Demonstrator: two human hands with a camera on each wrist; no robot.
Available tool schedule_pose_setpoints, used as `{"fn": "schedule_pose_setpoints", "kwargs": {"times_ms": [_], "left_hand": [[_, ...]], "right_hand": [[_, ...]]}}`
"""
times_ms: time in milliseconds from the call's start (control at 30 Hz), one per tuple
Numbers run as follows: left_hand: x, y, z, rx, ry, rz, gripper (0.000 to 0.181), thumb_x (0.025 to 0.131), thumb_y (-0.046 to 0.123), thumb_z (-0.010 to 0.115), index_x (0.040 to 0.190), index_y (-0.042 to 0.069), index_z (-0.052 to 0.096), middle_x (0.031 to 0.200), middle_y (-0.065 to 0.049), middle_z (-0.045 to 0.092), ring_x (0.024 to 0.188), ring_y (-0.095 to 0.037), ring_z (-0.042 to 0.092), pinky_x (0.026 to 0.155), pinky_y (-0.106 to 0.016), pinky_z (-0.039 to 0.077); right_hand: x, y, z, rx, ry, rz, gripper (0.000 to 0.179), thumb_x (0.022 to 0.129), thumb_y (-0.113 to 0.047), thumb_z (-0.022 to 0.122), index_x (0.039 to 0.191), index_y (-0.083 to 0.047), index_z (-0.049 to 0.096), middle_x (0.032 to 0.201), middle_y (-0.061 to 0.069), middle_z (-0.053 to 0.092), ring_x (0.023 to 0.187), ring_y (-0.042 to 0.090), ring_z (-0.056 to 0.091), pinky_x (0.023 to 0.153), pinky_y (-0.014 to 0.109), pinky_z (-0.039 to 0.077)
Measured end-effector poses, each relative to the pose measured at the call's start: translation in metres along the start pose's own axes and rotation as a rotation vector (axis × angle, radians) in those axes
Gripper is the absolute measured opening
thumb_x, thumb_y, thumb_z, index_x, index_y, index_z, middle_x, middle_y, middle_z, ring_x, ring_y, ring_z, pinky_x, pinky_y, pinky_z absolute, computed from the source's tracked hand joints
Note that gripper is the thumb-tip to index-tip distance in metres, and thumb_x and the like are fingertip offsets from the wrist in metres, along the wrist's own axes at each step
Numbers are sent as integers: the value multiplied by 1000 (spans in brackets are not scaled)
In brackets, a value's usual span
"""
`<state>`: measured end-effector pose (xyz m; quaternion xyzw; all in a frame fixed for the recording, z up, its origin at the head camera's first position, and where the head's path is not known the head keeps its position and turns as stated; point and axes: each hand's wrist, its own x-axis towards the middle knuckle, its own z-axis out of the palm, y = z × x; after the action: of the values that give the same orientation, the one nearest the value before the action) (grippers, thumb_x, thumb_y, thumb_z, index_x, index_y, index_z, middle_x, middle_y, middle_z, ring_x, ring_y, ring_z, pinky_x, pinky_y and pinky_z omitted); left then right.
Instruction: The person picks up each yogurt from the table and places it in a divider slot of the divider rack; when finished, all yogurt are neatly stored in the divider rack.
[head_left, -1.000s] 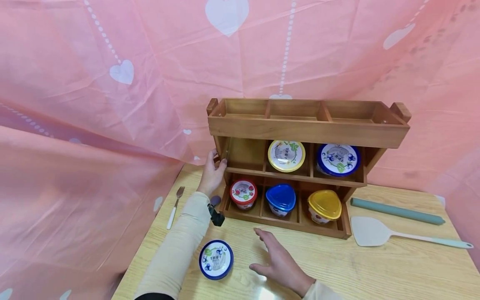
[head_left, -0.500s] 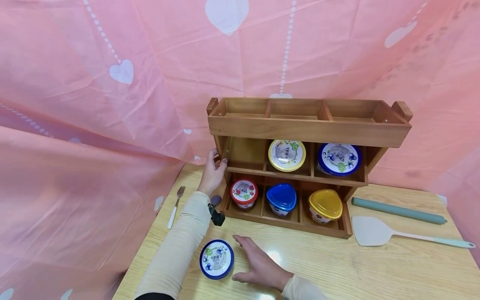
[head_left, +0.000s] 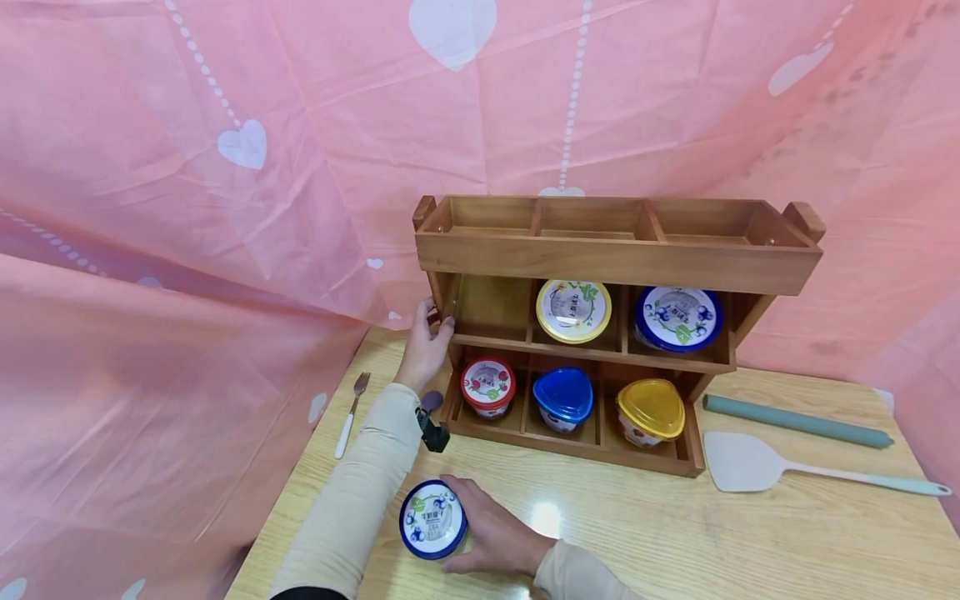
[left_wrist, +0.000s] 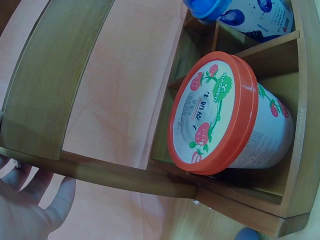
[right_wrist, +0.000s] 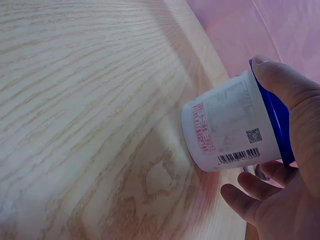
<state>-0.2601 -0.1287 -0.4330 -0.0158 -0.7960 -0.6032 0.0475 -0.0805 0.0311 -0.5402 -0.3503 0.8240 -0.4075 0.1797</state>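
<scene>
My left hand (head_left: 425,348) grips the left side post of a wooden rack (head_left: 618,260); in the left wrist view its fingers (left_wrist: 35,187) go behind the wood. My right hand (head_left: 498,533) is round the right side of a round blue-lidded tub (head_left: 432,518) with blueberry pictures, upright on the table. In the right wrist view the thumb lies on the lid's rim, with several fingers below the tub (right_wrist: 230,125). The middle shelf holds a yellow-lidded tub (head_left: 573,311) and another blue-lidded tub (head_left: 678,317). Below sit a red-lidded tub (head_left: 487,387), a blue cup (head_left: 562,396) and a yellow cup (head_left: 649,410).
A fork (head_left: 351,415) lies left of the rack. To its right are a grey-green rod (head_left: 797,422) and a white spatula (head_left: 746,462). A dark round-ended utensil (head_left: 431,401) shows partly beside my left wrist. Pink cloth (head_left: 337,125) hangs behind the wooden table (head_left: 645,533).
My right hand has moved left across the table and reached the blue-lidded tub, its thumb and fingers now round it. My left hand has stayed on the rack's side post.
</scene>
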Motion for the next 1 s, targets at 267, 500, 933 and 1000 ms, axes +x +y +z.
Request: {"fn": "schedule_pose_setpoints", "kwargs": {"times_ms": [267,500,933,1000], "left_hand": [[0,0,0,12,2,-3,49,103,18,50,148,12,31,151,-13,38,137,-31,44,113,-43,41],[0,1,1,17,0,-7,49,103,18,50,148,13,31,151,-12,38,137,-31,44,113,-43,41],[-1,1,0,7,-1,-7,50,103,18,50,149,12,30,151,-13,38,137,-31,44,112,-43,41],[-1,0,0,9,-3,-6,50,103,18,50,149,13,30,151,-13,38,137,-31,44,112,-43,41]], "right_hand": [[3,2,6,30,1,53,107,75,-47,82,154,-8,21,142,5,45,126,14,49,108,37,46],[4,4,6,106,-1,104,105,76,-46,83,153,-9,22,145,4,44,130,16,48,111,40,43],[-14,1,-19,156,78,203,107,72,-42,86,153,-12,23,150,5,42,136,26,45,111,55,39],[-19,2,-27,144,101,196,107,72,-40,87,153,-13,23,150,6,42,136,27,45,111,55,39]]}}
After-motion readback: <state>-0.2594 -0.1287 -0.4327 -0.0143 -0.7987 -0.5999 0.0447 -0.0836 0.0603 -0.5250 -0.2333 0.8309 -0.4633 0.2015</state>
